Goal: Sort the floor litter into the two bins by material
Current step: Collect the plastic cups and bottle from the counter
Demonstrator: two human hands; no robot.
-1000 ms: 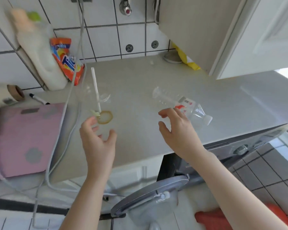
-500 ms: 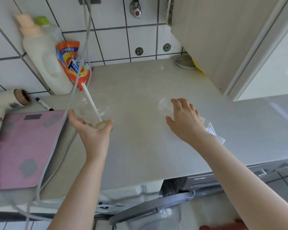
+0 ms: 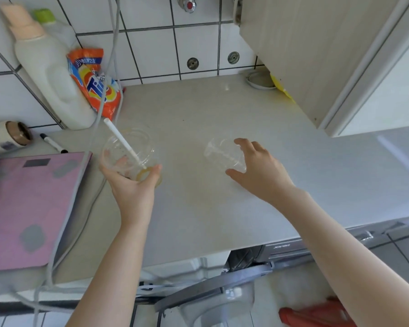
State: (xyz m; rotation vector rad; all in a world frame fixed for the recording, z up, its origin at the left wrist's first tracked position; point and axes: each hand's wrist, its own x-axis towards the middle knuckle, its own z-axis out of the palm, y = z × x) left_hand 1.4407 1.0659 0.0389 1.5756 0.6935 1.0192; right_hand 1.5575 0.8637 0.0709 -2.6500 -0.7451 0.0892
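My left hand [image 3: 130, 185] grips a clear plastic cup [image 3: 128, 154] that holds a white straw [image 3: 123, 141] and a little yellowish liquid at the bottom. The cup stands at the left of the grey countertop [image 3: 198, 208]. My right hand [image 3: 257, 168] lies over a clear plastic bottle [image 3: 220, 153] lying on its side in the middle of the countertop, fingers and thumb curled round it. Most of the bottle is hidden under the hand; only its base end shows. No bin is in view.
A white detergent jug [image 3: 50, 74] and an orange detergent bag [image 3: 95, 83] stand against the tiled wall. A pink scale [image 3: 26, 204], a marker [image 3: 53, 143] and a hair dryer [image 3: 7, 135] lie at left. Grey hoses [image 3: 64, 220] cross the counter. A cabinet [image 3: 316, 55] overhangs at right.
Both hands have reached forward. My left hand went from hovering near the cup to gripping it. My right hand moved onto the bottle and now covers its label and cap.
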